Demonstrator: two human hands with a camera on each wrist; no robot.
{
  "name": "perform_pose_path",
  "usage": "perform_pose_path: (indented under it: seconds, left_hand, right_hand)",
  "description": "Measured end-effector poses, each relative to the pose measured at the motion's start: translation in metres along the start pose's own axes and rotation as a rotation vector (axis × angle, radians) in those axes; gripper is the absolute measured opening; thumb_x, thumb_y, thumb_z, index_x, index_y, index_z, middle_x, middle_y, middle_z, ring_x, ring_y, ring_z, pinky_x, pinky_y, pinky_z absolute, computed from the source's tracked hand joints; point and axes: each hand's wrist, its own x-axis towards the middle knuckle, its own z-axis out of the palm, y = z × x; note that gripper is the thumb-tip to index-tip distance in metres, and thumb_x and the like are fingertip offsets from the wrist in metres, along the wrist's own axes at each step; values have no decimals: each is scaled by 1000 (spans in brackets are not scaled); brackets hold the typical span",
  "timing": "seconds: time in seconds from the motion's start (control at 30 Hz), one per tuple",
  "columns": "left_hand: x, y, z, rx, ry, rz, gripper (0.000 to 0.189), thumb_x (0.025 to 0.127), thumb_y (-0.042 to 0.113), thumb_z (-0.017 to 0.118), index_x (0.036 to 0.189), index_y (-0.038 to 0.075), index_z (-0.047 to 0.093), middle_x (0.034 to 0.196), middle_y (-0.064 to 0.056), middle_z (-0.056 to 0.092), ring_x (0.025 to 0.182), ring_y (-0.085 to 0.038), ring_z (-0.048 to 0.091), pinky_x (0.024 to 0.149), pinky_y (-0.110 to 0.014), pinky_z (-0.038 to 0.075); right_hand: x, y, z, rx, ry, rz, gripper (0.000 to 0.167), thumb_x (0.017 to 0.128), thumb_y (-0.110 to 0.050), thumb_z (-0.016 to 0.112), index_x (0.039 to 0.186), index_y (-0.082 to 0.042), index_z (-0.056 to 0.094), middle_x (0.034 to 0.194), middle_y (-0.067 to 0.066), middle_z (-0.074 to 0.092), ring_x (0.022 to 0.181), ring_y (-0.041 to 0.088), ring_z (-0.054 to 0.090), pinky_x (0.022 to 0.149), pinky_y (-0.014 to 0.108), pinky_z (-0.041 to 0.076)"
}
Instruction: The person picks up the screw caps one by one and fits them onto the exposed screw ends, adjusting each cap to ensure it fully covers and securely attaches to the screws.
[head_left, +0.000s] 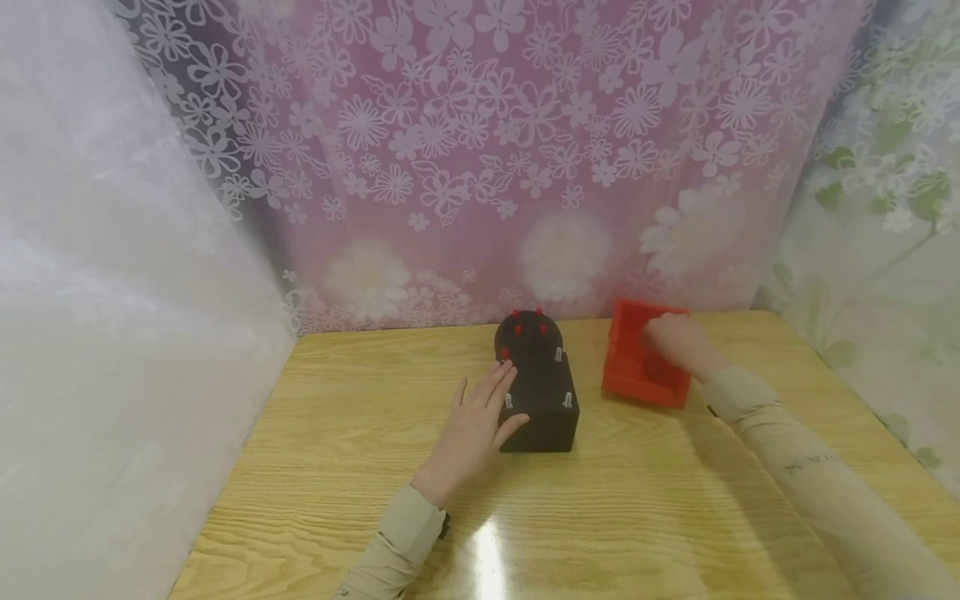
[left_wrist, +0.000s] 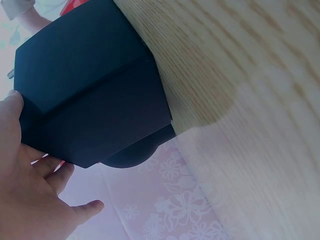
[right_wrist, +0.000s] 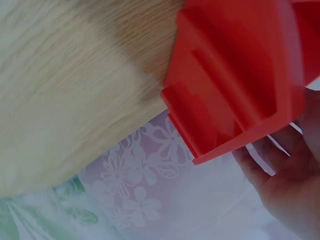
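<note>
A black block (head_left: 542, 379) with a round part at its back stands near the middle of the table. Red pegs (head_left: 517, 330) stick up mostly from the round part, and pale pegs (head_left: 567, 401) from the squared part. Along the block's left side and top edge rests my left hand (head_left: 467, 425), fingers extended; the left wrist view shows that hand (left_wrist: 35, 195) against the block (left_wrist: 85, 90). My right hand (head_left: 678, 340), blurred, reaches into a red open bin (head_left: 622, 375). In the right wrist view, the bin's wall (right_wrist: 225, 75) hides the fingertips of that hand (right_wrist: 295, 185).
The wood-grain table (head_left: 360, 467) ends at a pink floral curtain (head_left: 465, 208) behind the block and bin. A whitish sheet (head_left: 112, 333) hangs on the left, and a leafy patterned one (head_left: 885, 250) on the right.
</note>
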Motion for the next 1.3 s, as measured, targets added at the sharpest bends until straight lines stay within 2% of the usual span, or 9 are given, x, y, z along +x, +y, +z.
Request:
perform_pose_path:
  seconds: [0.1,0.17,0.33,0.47,0.7,0.93,1.1,1.2,1.3]
  left_hand:
    - [0,1,-1,-7,-1,-2,73,106,53,41,161,9,26,168,-3,23,156,-18,16,124,-58,14]
    - [0,1,-2,-3,-3,-4,73,106,53,42,161,9,26,168,-3,23,156,-18,16,123,-58,14]
    - [1,2,-1,7,-11,-12,73,105,54,41,161,9,26,168,-2,23,156,-18,16,124,-58,14]
    - [1,2,-1,6,-11,-8,73,106,54,41,161,8,26,168,-3,23,155,-19,18,123,-59,14]
    - [1,1,0,4,-5,-2,73,106,54,40,161,8,25,168,-3,22,156,-19,16,123,-59,15]
    - [1,0,1,2,-2,-5,73,106,53,42,161,8,26,168,-4,22,156,-17,14,123,-60,15]
    - [1,-1,2,7,-2,0,73,106,53,42,161,8,25,168,-4,22,156,-19,15,123,-60,15]
    - [1,0,2,8,-7,1,73,106,53,41,161,8,24,168,-3,21,156,-19,16,123,-60,15]
    - [1,0,1,4,-10,0,73,106,53,40,162,8,24,168,-3,21,156,-20,16,123,-60,14]
  right_hand:
    - [-1,-2,-4,54,7,7,8,80,-1,76,74,-4,72,70,8,70,65,28,67,62,49,58]
    - [-2,-5,-8,140,11,32,3,85,-2,75,82,0,75,78,12,74,73,30,70,70,49,59]
    - [-5,-13,-20,321,35,118,18,98,-9,65,102,6,74,96,20,75,91,38,71,85,55,56]
    - [-7,-21,-28,404,50,184,29,103,-18,61,112,8,72,107,25,73,96,39,70,86,56,55]
    - [-10,-36,-39,453,118,221,33,104,-24,60,116,5,72,112,25,72,99,40,69,87,57,54]
    - [-13,-53,-46,547,138,273,40,105,-32,57,124,1,70,117,25,71,99,37,69,86,54,55]
    - [-14,-65,-46,619,176,267,39,105,-32,57,123,0,70,122,23,69,108,39,67,93,56,52]
    - [-17,-73,-45,659,210,275,37,105,-31,58,121,0,71,117,20,72,107,37,67,94,52,52]
    - [-19,-81,-43,669,240,298,36,105,-32,58,119,-2,73,110,16,75,99,30,68,88,40,53]
